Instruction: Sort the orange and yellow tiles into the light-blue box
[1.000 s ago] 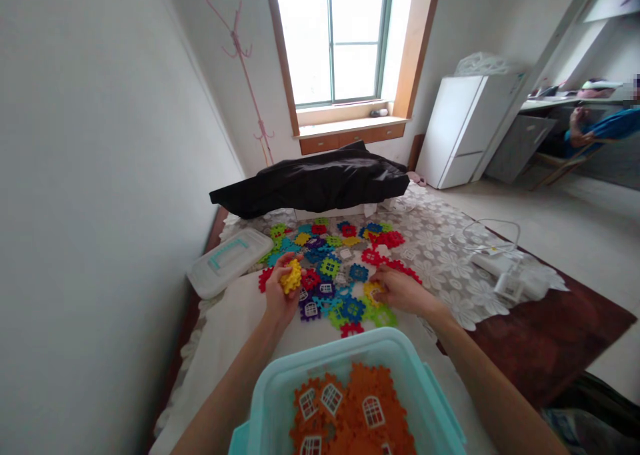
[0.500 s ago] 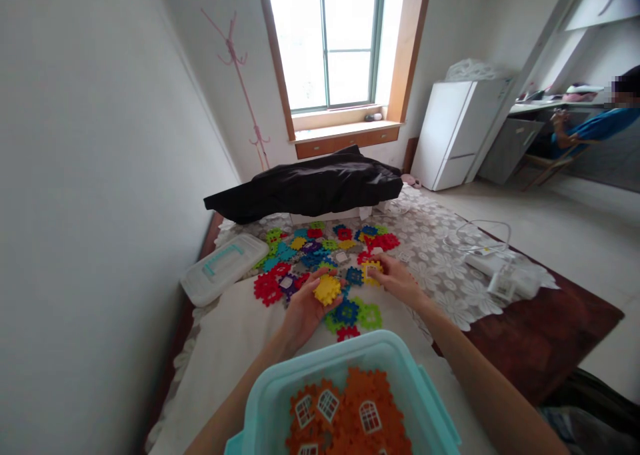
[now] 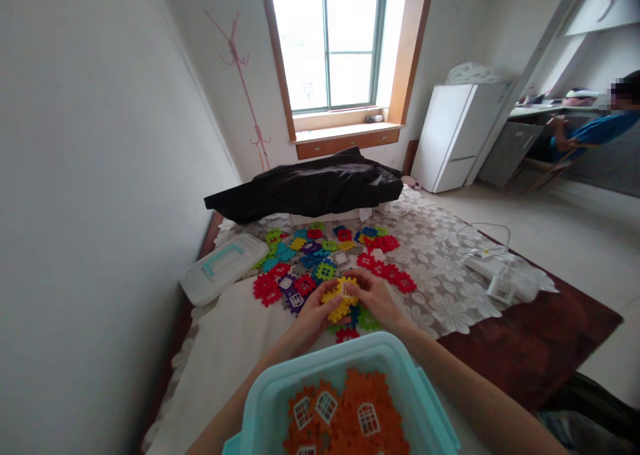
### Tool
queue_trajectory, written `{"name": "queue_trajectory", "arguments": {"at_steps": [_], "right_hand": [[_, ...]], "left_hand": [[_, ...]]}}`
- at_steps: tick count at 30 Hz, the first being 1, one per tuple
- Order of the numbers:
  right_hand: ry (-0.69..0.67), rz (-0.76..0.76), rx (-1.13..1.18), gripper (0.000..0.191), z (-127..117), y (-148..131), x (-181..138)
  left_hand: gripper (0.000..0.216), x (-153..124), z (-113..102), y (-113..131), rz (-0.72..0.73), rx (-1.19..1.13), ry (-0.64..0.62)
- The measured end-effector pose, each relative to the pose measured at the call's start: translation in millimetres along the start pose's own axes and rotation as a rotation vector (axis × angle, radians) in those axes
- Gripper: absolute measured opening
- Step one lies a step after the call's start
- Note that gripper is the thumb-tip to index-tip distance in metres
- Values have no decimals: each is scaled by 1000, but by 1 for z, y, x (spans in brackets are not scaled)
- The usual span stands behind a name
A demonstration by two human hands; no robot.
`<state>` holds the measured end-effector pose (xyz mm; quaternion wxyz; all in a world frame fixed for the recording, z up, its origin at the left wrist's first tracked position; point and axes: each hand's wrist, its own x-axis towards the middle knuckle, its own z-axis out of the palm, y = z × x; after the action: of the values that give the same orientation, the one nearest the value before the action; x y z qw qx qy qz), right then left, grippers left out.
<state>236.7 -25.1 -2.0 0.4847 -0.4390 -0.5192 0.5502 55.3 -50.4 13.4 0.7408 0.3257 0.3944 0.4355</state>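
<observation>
Over the table, my left hand is closed round yellow gear-edged plastic blocks. Fingers of my right hand grip a yellow block with a white window piece, held against the ones in my left hand. Whether the yellow blocks are joined I cannot tell. Around and beyond my hands lie gear-edged blocks in several colours, among them red blocks, a purple block and a green block. Closest to me stands a light-blue tub holding orange blocks, some with white windows.
A clear lid with a teal handle lies left, near the wall. Black sheeting covers something at the back. On the right are a white adapter with cable and a plastic bag. A person in blue sits far right.
My right hand has moved left with its yellow block and now meets my left hand. Red blocks formerly behind the right hand show more fully.
</observation>
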Motion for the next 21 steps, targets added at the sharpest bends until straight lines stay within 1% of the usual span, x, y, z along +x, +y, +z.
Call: {"name": "queue_trajectory", "arguments": {"at_steps": [5, 9, 12, 16, 21], "right_hand": [[40, 14, -128, 39, 1, 6, 2], [22, -8, -229, 33, -2, 11, 4], [5, 6, -198, 34, -2, 10, 3], [15, 47, -188, 37, -1, 6, 1], [24, -6, -156, 36, 0, 6, 0]], "left_hand": [[65, 1, 1, -1, 8, -5, 7], [70, 1, 1, 0, 13, 58, 14], [70, 1, 1, 0, 8, 88, 20], [67, 0, 3, 2, 1, 71, 21], [64, -1, 6, 5, 0, 63, 29]]}}
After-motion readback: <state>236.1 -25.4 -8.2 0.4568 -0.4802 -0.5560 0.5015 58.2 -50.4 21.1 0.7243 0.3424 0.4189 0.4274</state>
